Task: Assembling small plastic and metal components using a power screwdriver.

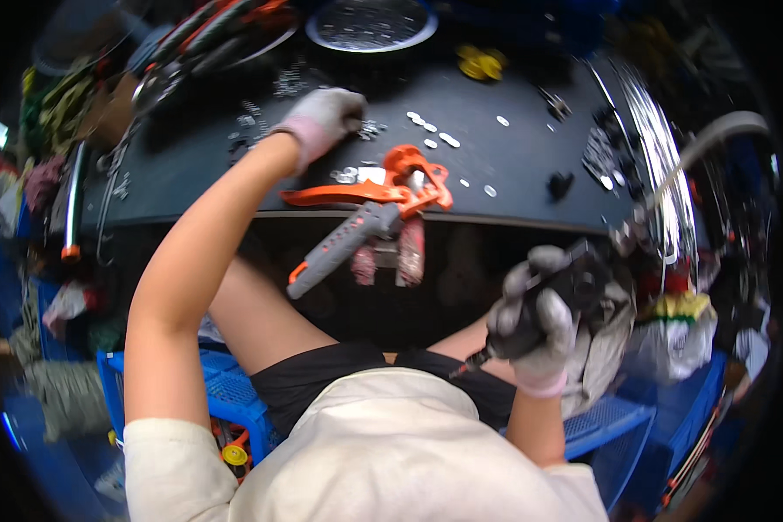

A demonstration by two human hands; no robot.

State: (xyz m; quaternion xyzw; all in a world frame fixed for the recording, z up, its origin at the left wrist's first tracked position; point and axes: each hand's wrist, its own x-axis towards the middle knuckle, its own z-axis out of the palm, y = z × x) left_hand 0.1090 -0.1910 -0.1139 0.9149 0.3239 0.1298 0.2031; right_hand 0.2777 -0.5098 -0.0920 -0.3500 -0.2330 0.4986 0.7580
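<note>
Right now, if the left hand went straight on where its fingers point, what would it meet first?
The left hand would probably meet the small metal pieces on the dark tabletop first, though blur leaves depth unclear.

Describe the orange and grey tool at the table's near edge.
Find the dark flat tabletop. At its near edge, below the white gloved left hand, the orange and grey tool overhangs. Unlike the orange and grey tools clustered at upper left, it sits alone.
</note>
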